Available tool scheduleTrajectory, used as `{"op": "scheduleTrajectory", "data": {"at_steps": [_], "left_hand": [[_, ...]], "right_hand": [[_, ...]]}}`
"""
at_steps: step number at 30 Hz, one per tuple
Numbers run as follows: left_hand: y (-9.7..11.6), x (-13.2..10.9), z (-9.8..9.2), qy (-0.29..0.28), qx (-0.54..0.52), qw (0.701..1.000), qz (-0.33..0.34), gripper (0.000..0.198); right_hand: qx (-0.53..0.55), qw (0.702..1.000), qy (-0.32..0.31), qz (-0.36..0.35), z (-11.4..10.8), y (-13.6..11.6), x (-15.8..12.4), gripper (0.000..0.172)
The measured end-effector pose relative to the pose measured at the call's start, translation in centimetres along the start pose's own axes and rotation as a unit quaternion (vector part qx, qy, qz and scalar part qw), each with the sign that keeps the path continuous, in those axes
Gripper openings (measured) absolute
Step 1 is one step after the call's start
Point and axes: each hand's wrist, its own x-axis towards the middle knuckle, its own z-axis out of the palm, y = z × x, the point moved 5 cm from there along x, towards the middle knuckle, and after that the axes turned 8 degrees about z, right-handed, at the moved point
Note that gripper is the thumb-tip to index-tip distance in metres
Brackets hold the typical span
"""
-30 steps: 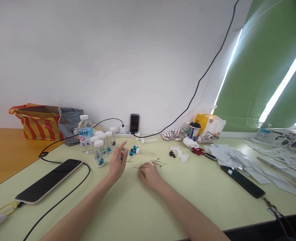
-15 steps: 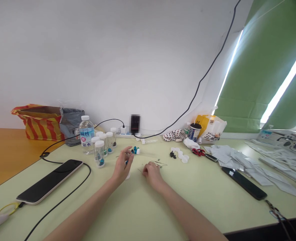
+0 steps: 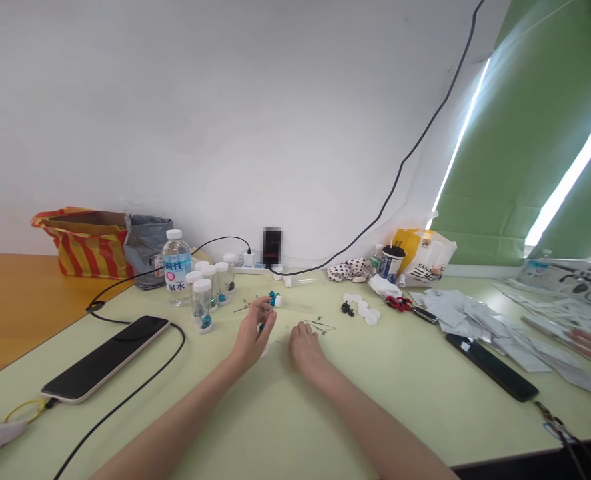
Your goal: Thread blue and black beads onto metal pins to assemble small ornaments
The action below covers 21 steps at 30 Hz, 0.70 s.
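Head view: left hand (image 3: 252, 337) pinches a small blue part (image 3: 261, 327) in its fingertips, a steady grip for something so tiny, right of the capped glass vials (image 3: 202, 303); right hand (image 3: 304, 347) rests beside thin metal pins (image 3: 320, 326), its grip unclear.

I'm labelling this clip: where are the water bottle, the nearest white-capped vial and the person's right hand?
Water bottle (image 3: 177, 285), head view, on its label.
Nearest white-capped vial (image 3: 202, 307), head view, on its clear body.
Person's right hand (image 3: 305, 343), head view, on the back of the hand.

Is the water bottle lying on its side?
No, the water bottle stands upright beside the capped vials.
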Motion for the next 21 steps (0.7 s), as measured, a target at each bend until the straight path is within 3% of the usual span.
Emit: {"op": "scheduleTrajectory", "data": {"at_steps": [5,13,21], "left_hand": [[0.13,-0.02,0.09,-0.008,-0.007,1.000,-0.002,0.024],[0.13,-0.03,0.16,-0.009,-0.014,1.000,-0.008,0.023],[0.23,0.00,0.05,-0.012,-0.012,1.000,-0.002,0.024]], "right_hand": [[0.015,1.000,-0.010,0.012,-0.61,0.17,-0.15,0.037],[0.033,0.999,-0.014,-0.033,-0.67,-0.42,-0.42,0.032],[0.164,0.981,0.022,-0.097,-1.10,-0.11,-0.28,0.021]]}}
